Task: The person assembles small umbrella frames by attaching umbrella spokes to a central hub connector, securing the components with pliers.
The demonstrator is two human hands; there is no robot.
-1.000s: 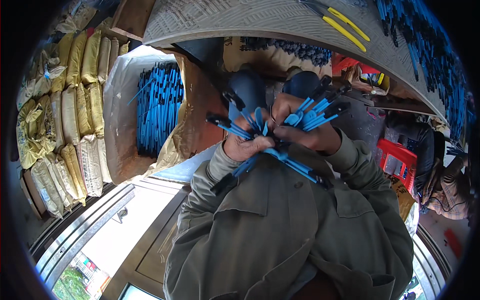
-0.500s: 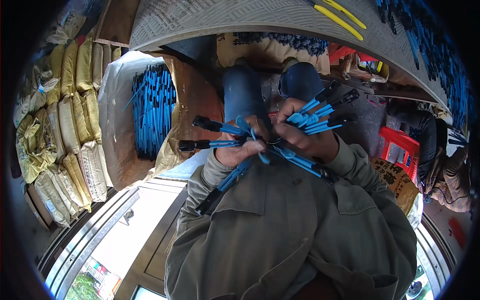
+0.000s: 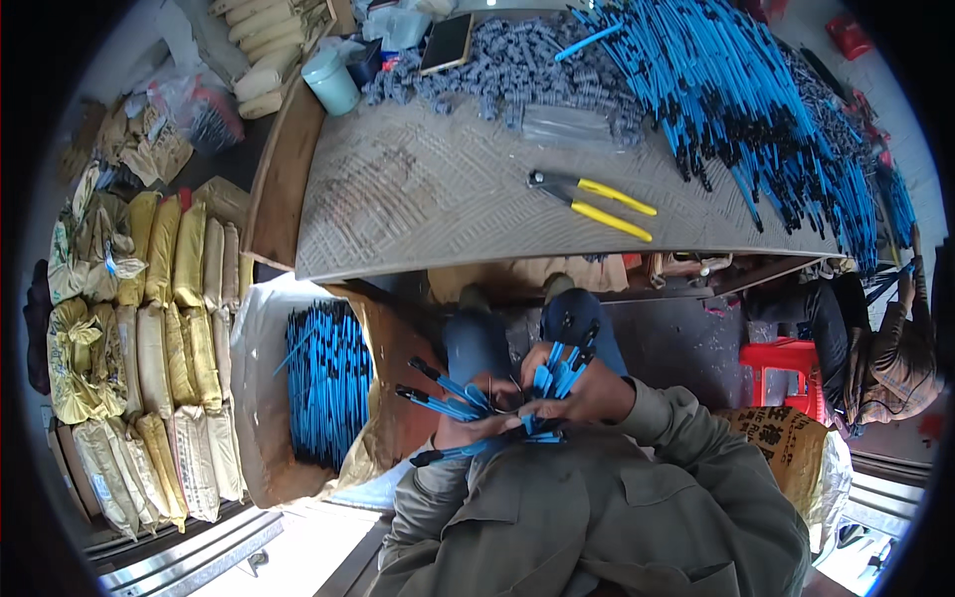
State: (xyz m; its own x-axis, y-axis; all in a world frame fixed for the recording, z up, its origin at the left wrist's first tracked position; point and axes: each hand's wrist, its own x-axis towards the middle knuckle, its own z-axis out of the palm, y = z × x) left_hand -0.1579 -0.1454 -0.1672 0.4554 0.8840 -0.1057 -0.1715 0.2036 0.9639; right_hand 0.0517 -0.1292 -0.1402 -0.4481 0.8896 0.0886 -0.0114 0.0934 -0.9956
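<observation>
Above my lap, both hands hold bunches of blue plastic rods with black ends. My left hand (image 3: pixel 466 430) is closed around several rods (image 3: pixel 438 403) that fan out to the left. Close beside it, my right hand (image 3: pixel 597 391) grips another fan of rods (image 3: pixel 562 370), pointing up and away from me. A thin wire-like line shows between the two hands, but what it joins is too small to make out. More blue pieces stick out below the fingers, near my jacket. The fingers partly hide the inner ends of the rods.
Yellow-handled cutting pliers (image 3: pixel 607 204) lie on the worktable (image 3: pixel 428 214), with grey parts (image 3: pixel 507 65) and piled blue rods (image 3: pixel 696 80) behind. An open sack (image 3: pixel 264 398) of rods stands left. A red stool (image 3: pixel 786 360) and another person (image 3: pixel 890 358) are at right.
My view has tilted up, bringing more of the tabletop in. My hands are still together over my lap, and the rods in my right hand now point more upward.
</observation>
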